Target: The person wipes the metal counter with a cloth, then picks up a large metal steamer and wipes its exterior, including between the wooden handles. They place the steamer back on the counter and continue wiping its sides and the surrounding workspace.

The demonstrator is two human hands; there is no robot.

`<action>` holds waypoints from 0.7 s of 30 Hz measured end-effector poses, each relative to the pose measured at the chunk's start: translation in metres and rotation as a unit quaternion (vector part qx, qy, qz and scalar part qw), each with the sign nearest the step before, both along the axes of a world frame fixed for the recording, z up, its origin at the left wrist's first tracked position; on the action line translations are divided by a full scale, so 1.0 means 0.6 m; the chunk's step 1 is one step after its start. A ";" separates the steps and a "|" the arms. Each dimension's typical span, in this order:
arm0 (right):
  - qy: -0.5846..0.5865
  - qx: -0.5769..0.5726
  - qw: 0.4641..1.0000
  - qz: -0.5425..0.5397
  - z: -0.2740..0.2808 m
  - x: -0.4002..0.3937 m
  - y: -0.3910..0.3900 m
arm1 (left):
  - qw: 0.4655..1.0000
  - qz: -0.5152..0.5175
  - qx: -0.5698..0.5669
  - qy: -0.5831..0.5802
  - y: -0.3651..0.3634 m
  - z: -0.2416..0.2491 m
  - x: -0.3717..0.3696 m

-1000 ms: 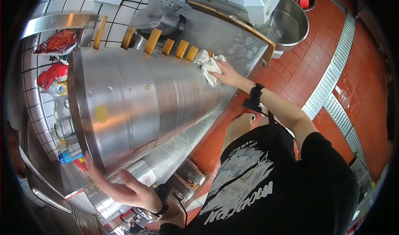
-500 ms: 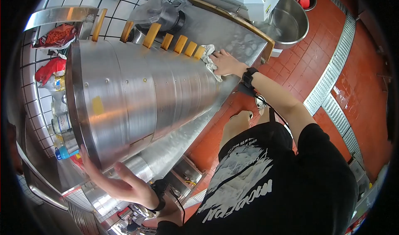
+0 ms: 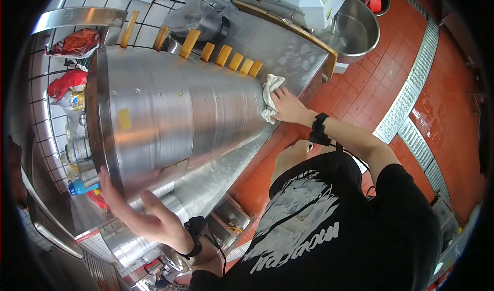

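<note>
A tall stack of round metal tiers, looking like steamer tiers with wooden handles, fills the left and middle of the view. My right hand grips a crumpled white cloth and holds it against the stack's lower end. My left hand has its fingers stretched apart at the rim of the widest tier. Its fingertips seem to touch that rim. A small yellow patch marks the metal side.
Under the stack runs a metal counter with a wooden-edged board. A large steel bowl stands beyond it. Jars and red bags line the tiled wall. Grating crosses the red floor.
My right hand and the cloth have moved around the lower end, away from the handles and towards me. Another wooden handle now shows there. My left hand stays by the rim.
</note>
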State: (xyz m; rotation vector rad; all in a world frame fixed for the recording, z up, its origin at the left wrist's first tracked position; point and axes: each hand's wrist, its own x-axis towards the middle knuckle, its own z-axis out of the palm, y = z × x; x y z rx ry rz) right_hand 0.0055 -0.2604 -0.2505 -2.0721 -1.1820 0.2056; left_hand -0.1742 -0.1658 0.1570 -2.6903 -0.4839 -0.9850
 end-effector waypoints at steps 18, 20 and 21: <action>0.058 0.051 0.984 0.158 0.135 -0.053 -0.031 | 0.996 -0.077 -0.023 -0.031 0.012 0.024 -0.012; 0.064 0.088 0.983 0.148 0.221 -0.030 -0.037 | 0.992 -0.092 -0.054 -0.062 0.017 0.028 -0.024; 0.080 0.128 0.980 0.129 0.242 -0.017 -0.033 | 0.996 -0.073 -0.029 -0.051 0.019 0.032 -0.031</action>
